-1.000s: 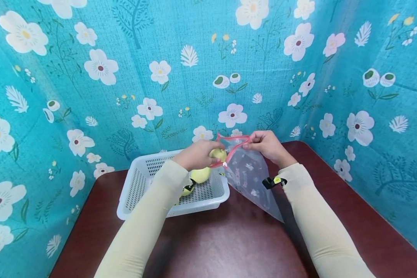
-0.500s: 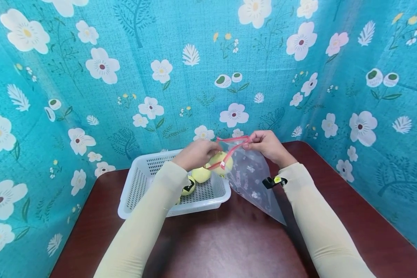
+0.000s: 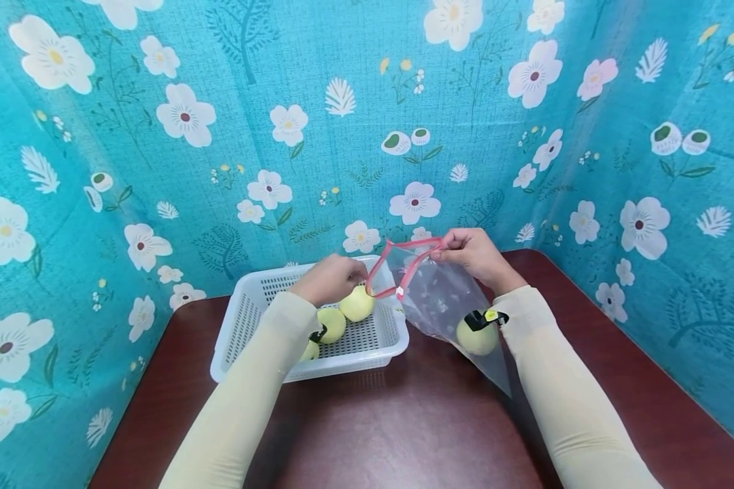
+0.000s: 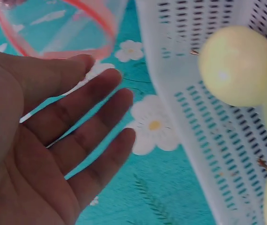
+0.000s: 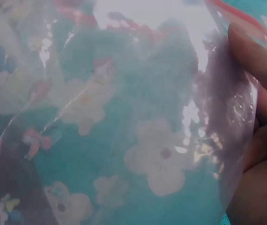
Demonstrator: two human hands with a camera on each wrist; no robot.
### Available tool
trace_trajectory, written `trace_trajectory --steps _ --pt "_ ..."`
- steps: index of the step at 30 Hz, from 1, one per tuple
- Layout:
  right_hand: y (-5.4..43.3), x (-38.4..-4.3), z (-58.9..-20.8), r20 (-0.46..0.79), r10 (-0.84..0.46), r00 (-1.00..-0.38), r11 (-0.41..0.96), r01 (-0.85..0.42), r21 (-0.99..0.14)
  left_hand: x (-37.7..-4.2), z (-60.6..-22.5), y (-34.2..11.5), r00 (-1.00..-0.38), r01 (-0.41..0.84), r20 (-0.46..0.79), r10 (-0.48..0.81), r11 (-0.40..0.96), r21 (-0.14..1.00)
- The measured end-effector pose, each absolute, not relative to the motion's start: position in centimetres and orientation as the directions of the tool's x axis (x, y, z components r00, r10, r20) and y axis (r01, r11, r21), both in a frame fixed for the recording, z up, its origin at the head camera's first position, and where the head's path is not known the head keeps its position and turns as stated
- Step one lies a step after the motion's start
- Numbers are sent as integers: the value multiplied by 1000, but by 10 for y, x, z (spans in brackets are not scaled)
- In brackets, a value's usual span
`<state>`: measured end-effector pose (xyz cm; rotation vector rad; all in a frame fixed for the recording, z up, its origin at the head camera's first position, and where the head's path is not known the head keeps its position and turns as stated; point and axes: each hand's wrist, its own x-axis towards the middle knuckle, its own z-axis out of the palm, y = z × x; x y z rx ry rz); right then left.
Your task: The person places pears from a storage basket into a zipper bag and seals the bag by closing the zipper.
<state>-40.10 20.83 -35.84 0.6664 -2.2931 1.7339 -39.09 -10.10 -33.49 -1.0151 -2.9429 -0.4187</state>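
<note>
My right hand (image 3: 474, 255) pinches the red-edged mouth of a clear zip bag (image 3: 437, 292) printed with small pictures. A round pale-yellow pear (image 3: 472, 339) lies low in the bag, partly covered by the wrist strap. My left hand (image 3: 330, 280) is beside the bag's mouth, over the white basket (image 3: 367, 361). In the left wrist view its fingers (image 4: 102, 110) are spread and relaxed with nothing between them, thumb tip right by the red edge. Several more pears (image 3: 357, 304) sit in the basket. The right wrist view is mostly filled by the bag's hazy film (image 5: 138, 93).
The basket stands at the left on a dark red-brown table (image 3: 397, 428). A blue flowered cloth (image 3: 355, 102) hangs behind the table and along its sides. Black straps (image 3: 486, 319) with small yellow tags circle the wrists.
The pear in my left hand went into the bag's mouth, was let go and dropped to the lower part. My left hand drew back leftward; the right kept its grip.
</note>
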Motion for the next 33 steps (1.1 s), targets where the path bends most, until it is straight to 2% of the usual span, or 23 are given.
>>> trace_trajectory --steps 7,16,24,27,33 --pt "212 -398 -357 425 -230 -875 201 -471 -859 -405 -353 -107 -833 513 -60 550 808 289" --pt "213 -396 -352 416 -212 -884 237 -460 -856 -420 -368 -109 -843 461 -151 517 838 292" --pt "212 -395 -348 395 -220 -892 241 -442 -864 -433 -370 -93 -858 416 -193 475 865 280" --pt "206 -384 -339 400 -237 -885 239 -452 -859 -442 -376 -88 -867 407 -193 460 876 260" --pt "203 -378 -332 404 -241 -882 216 -455 -864 -451 -382 -78 -867 436 -165 469 877 202"
